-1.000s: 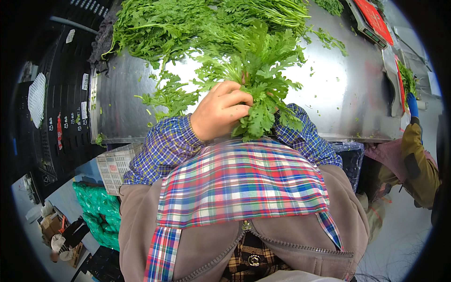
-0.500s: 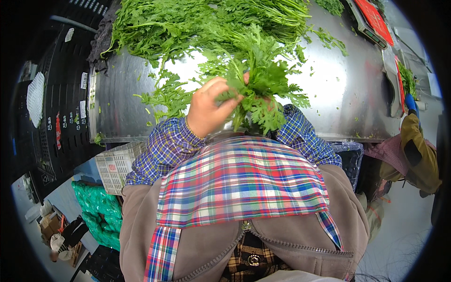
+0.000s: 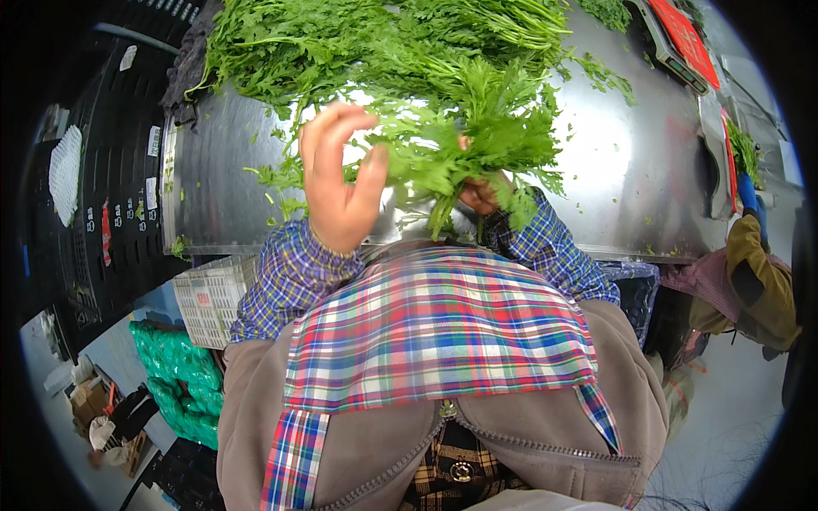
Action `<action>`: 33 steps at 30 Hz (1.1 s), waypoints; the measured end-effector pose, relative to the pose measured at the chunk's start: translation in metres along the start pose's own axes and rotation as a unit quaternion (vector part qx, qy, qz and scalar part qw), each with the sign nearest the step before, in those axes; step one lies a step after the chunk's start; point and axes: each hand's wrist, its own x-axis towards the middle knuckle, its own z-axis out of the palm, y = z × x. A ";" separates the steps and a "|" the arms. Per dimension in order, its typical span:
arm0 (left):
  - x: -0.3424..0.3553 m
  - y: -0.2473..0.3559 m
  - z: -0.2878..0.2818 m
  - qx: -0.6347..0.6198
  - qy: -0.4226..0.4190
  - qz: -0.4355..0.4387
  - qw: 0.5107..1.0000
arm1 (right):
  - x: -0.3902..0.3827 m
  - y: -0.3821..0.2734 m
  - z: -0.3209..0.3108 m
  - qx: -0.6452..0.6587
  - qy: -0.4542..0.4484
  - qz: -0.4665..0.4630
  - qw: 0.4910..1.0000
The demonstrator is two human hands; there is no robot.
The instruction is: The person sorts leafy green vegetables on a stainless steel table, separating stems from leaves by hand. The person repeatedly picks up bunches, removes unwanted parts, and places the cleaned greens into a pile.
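Note:
A bunch of leafy greens (image 3: 503,128) with jagged leaves stands upright in my right hand (image 3: 481,194), which is wrapped round its stems close to my apron. Leaves hide part of that hand's fingers. To the left of the bunch, my left hand (image 3: 339,183) is raised with fingers apart and nothing in them. Loose sprigs lie behind it on the metal table (image 3: 230,162). At the table's far side spreads a large heap of the same greens (image 3: 341,43), stems pointing toward the right.
Digital scales with a red top (image 3: 682,38) stand at the far right. Beyond them, a co-worker's blue-gloved hand (image 3: 748,192) is near more greens. Black crates (image 3: 119,170) line the left side; a pale plastic crate (image 3: 209,298) sits below the table edge.
My left hand has drawn away from the bunch, leftward and up, and its fingers have spread. The bunch in my right hand has shifted slightly to the right.

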 end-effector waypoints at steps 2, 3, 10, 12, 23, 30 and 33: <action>0.001 -0.003 0.006 -0.029 -0.066 -0.048 0.996 | -0.003 -0.005 0.002 -0.007 0.112 0.116 0.987; 0.000 -0.003 0.007 -0.035 -0.109 -0.086 0.990 | -0.005 -0.008 0.002 0.035 0.090 0.139 0.986; 0.006 -0.008 0.004 -0.194 -0.108 -0.130 0.966 | 0.015 -0.034 -0.021 -0.224 -0.044 0.158 0.961; 0.018 -0.009 -0.003 -0.284 -0.063 -0.175 0.940 | 0.014 -0.029 -0.023 -0.341 -0.013 0.118 0.933; 0.005 0.008 0.017 -0.143 -0.328 0.161 0.920 | 0.020 -0.038 0.036 -0.642 -0.024 0.030 0.765; 0.002 0.009 0.030 -0.264 -0.278 -0.302 0.873 | 0.017 -0.026 0.017 -0.635 0.017 0.071 0.769; 0.002 0.002 0.050 -0.190 -0.245 -0.216 0.926 | 0.014 -0.024 0.011 -0.658 -0.001 -0.047 0.752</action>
